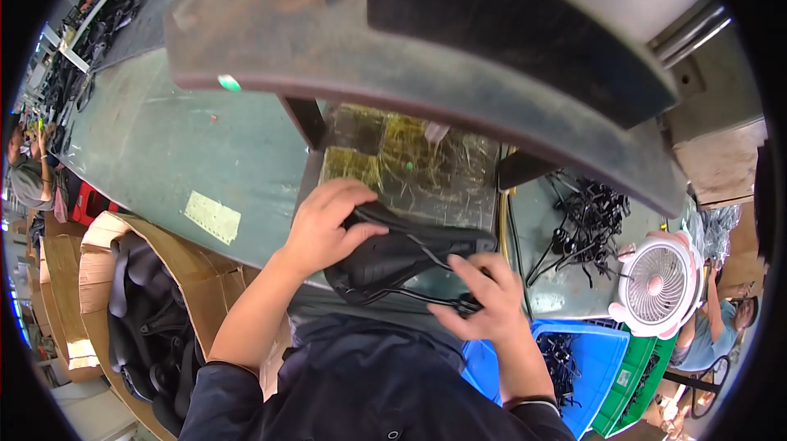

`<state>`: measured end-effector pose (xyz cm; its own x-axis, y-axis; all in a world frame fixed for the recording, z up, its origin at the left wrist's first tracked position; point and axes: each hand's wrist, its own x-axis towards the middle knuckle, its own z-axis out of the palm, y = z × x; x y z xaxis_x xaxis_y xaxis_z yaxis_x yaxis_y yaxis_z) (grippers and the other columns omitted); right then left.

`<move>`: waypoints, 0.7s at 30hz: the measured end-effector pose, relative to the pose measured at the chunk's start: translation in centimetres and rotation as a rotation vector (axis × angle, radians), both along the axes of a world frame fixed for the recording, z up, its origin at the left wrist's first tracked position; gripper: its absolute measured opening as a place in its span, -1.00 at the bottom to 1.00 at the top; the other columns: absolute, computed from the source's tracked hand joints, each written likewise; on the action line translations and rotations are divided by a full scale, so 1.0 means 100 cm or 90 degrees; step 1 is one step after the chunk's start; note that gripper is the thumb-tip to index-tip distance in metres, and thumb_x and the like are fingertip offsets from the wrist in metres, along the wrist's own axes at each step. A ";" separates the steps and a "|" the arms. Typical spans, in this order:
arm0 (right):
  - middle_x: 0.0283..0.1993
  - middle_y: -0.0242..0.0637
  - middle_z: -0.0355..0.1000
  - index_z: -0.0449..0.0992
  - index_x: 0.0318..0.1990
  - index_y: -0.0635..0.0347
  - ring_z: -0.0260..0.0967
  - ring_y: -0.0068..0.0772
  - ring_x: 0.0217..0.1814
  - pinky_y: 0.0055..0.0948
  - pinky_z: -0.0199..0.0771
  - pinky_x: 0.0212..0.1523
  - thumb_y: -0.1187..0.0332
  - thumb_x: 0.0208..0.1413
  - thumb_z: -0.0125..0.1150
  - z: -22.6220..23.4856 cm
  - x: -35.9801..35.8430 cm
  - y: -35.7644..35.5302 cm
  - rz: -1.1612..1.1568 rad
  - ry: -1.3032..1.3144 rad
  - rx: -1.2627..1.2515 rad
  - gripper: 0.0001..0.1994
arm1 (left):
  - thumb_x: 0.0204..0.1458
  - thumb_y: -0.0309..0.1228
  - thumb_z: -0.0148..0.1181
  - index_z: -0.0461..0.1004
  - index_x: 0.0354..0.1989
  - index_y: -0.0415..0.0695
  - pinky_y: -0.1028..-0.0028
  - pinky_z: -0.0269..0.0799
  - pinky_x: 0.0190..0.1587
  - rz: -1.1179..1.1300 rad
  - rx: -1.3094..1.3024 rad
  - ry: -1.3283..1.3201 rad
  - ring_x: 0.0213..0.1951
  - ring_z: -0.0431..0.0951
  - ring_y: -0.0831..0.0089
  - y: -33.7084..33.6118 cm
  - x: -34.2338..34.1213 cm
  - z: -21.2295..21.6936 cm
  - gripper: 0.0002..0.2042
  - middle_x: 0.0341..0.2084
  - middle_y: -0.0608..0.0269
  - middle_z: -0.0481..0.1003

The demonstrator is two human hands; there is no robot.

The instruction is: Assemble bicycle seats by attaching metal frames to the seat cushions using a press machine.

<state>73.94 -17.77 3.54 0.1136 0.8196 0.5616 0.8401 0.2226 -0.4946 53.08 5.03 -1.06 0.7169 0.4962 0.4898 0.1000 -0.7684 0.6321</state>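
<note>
- One view only, the head camera, looking down over the person's chest at a worn green metal surface (164,154) with a scratched, yellowed plate set into it.
- Black moulded bicycle saddle (402,252): lies underside up at the near edge of the surface, its long axis running from lower left to upper right, its thin black wire rails looping toward the person.
- Left hand (328,224): curled over the saddle's upper-left end, fingers closed on the shell and thumb pressed along its rim.
- Right hand (484,297): fingers partly bent, pinching the wire rail at the saddle's near right end; both hands touch the saddle, the left gripping more of it.
- Surroundings: cardboard box of dark saddles (139,310) at lower left; blue plastic crate (598,359) and small pink-and-white fan (656,285) at right.
- Hidden: the saddle's nose under the left palm; a dark curved machine hood (410,56) covers the far surface.
</note>
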 end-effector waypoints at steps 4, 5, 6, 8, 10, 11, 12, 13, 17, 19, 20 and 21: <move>-0.19 -0.32 0.46 0.70 0.17 0.07 0.45 -0.37 -0.49 -0.42 0.48 -0.52 0.14 -0.20 0.71 -0.018 -0.015 0.017 0.047 -0.040 -0.052 -0.33 | 0.13 -0.40 0.50 0.61 0.04 -0.24 0.24 0.56 0.14 0.053 -0.129 -0.108 0.05 0.66 0.05 -0.005 -0.004 -0.020 -0.66 -0.01 0.01 0.66; -0.19 -0.32 0.46 0.70 0.17 0.07 0.45 -0.37 -0.49 -0.42 0.48 -0.52 0.14 -0.20 0.71 -0.020 -0.018 0.020 0.049 -0.036 -0.058 -0.33 | 0.24 -0.42 0.41 0.61 0.05 -0.27 0.26 0.55 0.16 0.065 -0.206 -0.171 0.05 0.67 0.08 -0.008 -0.006 -0.025 -0.73 0.00 0.00 0.66; -0.18 -0.33 0.45 0.70 0.18 0.06 0.44 -0.39 -0.51 -0.42 0.49 -0.52 0.13 -0.20 0.71 -0.022 -0.021 0.023 0.046 -0.042 -0.050 -0.33 | 0.41 -0.46 0.18 0.60 0.06 -0.32 0.29 0.52 0.18 0.066 -0.203 -0.182 0.06 0.66 0.14 -0.010 -0.007 -0.030 -0.80 0.01 -0.02 0.66; -0.18 -0.32 0.44 0.69 0.18 0.06 0.43 -0.40 -0.53 -0.43 0.49 -0.52 0.14 -0.18 0.70 -0.022 -0.025 0.031 0.042 -0.059 -0.052 -0.33 | 0.46 -0.45 0.09 0.58 0.06 -0.33 0.29 0.49 0.22 0.084 -0.214 -0.186 0.08 0.64 0.17 -0.015 -0.007 -0.035 -0.78 0.03 -0.01 0.66; -0.18 -0.32 0.44 0.69 0.18 0.05 0.42 -0.40 -0.53 -0.42 0.49 -0.53 0.13 -0.18 0.70 -0.025 -0.025 0.035 0.053 -0.053 -0.057 -0.33 | 0.50 -0.43 0.00 0.56 0.07 -0.35 0.30 0.45 0.26 0.102 -0.223 -0.192 0.11 0.63 0.21 -0.019 -0.007 -0.036 -0.75 0.05 -0.01 0.65; -0.18 -0.32 0.44 0.69 0.18 0.05 0.42 -0.40 -0.53 -0.42 0.48 -0.54 0.13 -0.18 0.70 -0.027 -0.025 0.036 0.060 -0.050 -0.057 -0.33 | 0.51 -0.44 -0.03 0.56 0.06 -0.35 0.30 0.45 0.26 0.109 -0.226 -0.196 0.10 0.63 0.21 -0.020 -0.006 -0.037 -0.74 0.04 -0.01 0.65; -0.18 -0.32 0.43 0.69 0.18 0.05 0.42 -0.40 -0.54 -0.42 0.48 -0.55 0.13 -0.18 0.70 -0.027 -0.026 0.035 0.063 -0.065 -0.061 -0.33 | 0.52 -0.46 -0.06 0.56 0.04 -0.35 0.31 0.45 0.26 0.115 -0.229 -0.200 0.10 0.63 0.21 -0.020 -0.006 -0.037 -0.73 0.03 -0.01 0.66; -0.18 -0.32 0.43 0.69 0.18 0.05 0.42 -0.40 -0.54 -0.42 0.48 -0.55 0.13 -0.18 0.70 -0.028 -0.026 0.036 0.065 -0.064 -0.062 -0.33 | 0.52 -0.46 -0.06 0.56 0.04 -0.35 0.31 0.45 0.26 0.118 -0.230 -0.199 0.10 0.63 0.21 -0.021 -0.005 -0.039 -0.73 0.03 -0.01 0.66; -0.19 -0.35 0.43 0.70 0.17 0.02 0.43 -0.43 -0.52 -0.41 0.48 -0.54 0.11 -0.19 0.67 -0.019 -0.026 0.042 0.091 -0.105 -0.057 -0.34 | 0.49 -0.50 0.00 0.61 0.00 -0.34 0.34 0.53 0.15 0.141 -0.235 -0.236 -0.01 0.69 0.18 -0.022 -0.002 -0.040 -0.76 -0.04 -0.01 0.68; -0.19 -0.36 0.43 0.70 0.16 0.01 0.44 -0.44 -0.51 -0.41 0.48 -0.53 0.11 -0.19 0.66 -0.013 -0.025 0.052 0.114 -0.134 -0.053 -0.35 | 0.50 -0.49 -0.01 0.62 -0.02 -0.34 0.35 0.54 0.14 0.148 -0.263 -0.218 -0.02 0.70 0.18 -0.023 -0.004 -0.039 -0.75 -0.04 -0.01 0.69; -0.20 -0.36 0.42 0.71 0.13 0.01 0.40 -0.44 -0.53 -0.43 0.45 -0.54 0.11 -0.21 0.66 -0.010 -0.024 0.060 0.138 -0.137 -0.044 -0.36 | 0.50 -0.49 -0.01 0.62 -0.02 -0.34 0.35 0.54 0.14 0.144 -0.263 -0.219 -0.02 0.70 0.18 -0.022 -0.004 -0.039 -0.75 -0.04 -0.01 0.69; -0.22 -0.37 0.42 0.72 0.11 0.01 0.36 -0.45 -0.55 -0.45 0.42 -0.55 0.11 -0.23 0.67 -0.008 -0.024 0.064 0.163 -0.139 -0.036 -0.37 | 0.50 -0.49 -0.01 0.62 -0.02 -0.34 0.35 0.55 0.13 0.143 -0.253 -0.226 -0.01 0.70 0.18 -0.021 -0.003 -0.042 -0.75 -0.05 -0.01 0.69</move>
<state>71.55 -11.37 2.73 -0.2182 0.8361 0.5032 0.8479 0.4177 -0.3264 52.75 2.95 -5.24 0.3991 0.8120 0.4260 -0.0374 -0.4498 0.8924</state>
